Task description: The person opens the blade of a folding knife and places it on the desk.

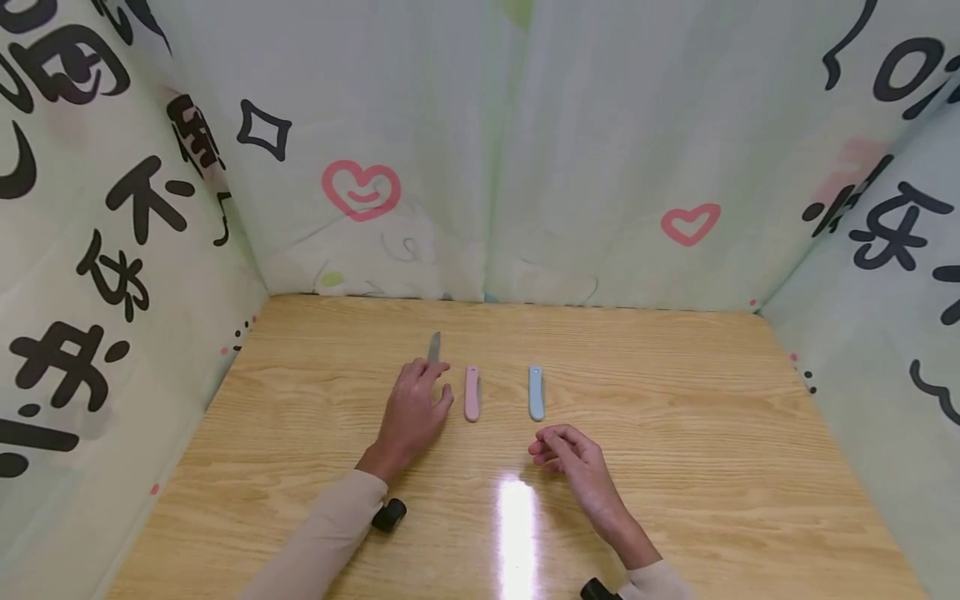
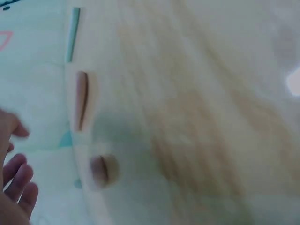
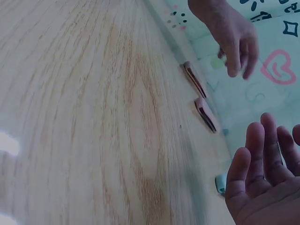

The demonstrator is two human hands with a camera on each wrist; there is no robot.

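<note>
Left hand, loose and empty, hovers over the grey knife-like piece left of frame centre; right hand, also empty, is below the blue piece; suggest pinching by the sides, clear of the pink piece.

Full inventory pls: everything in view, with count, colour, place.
grey knife (likely folding): 1, grey, leftmost, partly hidden
pink knife (likely folding): 1, pink, middle
blue knife (likely folding): 1, light blue, rightmost
table: 1, light wood, under the knives
cloth: count unclear, pale green-white, behind and both sides
lettering: many, black, on cloth
hearts: 2, pinkish red, back cloth
wrist cameras: 2, black, one per wrist
sleeves: 2, beige, forearms
left grip: 1, bare, by grey knife
right grip: 1, bare, nearest blue knife
</note>
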